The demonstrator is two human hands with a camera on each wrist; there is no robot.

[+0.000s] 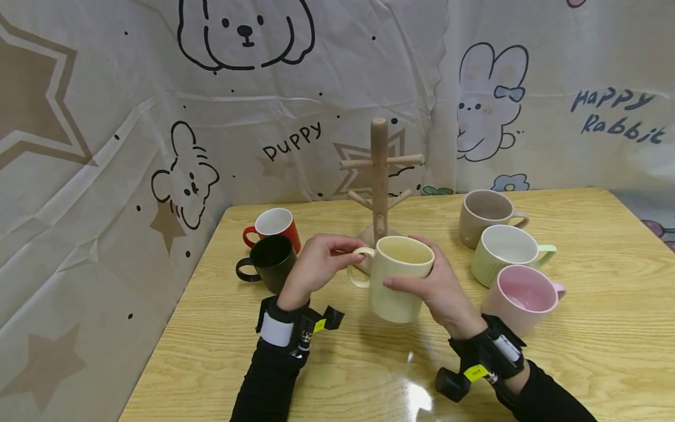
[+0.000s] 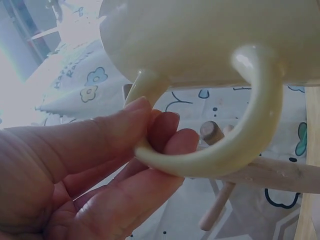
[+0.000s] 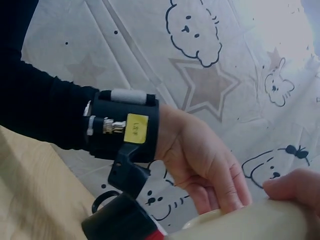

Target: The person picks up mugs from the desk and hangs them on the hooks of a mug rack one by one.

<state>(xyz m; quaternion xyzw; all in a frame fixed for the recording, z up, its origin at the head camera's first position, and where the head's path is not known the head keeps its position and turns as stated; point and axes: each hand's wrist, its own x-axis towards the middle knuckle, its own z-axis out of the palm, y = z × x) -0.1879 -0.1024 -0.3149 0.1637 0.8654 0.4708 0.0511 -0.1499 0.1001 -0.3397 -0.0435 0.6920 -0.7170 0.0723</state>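
Both hands are on a pale yellow mug [image 1: 396, 296], which is held in front of the wooden mug tree [image 1: 379, 176], its mouth facing up. My left hand [image 1: 318, 265] pinches the upper part of the mug's handle [image 2: 267, 110] between thumb and fingers; in the left wrist view, fingertips pass through the loop. Around the mug's body from the other side, my right hand [image 1: 442, 288] grips it with the thumb across the front and the other fingers mostly hidden behind. Only the right thumb [image 3: 295, 186] and part of the mug show in the right wrist view.
A red mug [image 1: 296, 227] and a black mug [image 1: 274, 266] stand at the left, close to the left forearm. On the right stand a taupe mug [image 1: 469, 225], a light green mug [image 1: 487, 264] and a pink mug [image 1: 506, 308]. A printed cloth [image 1: 337, 76] hangs behind the table [image 1: 211, 357].
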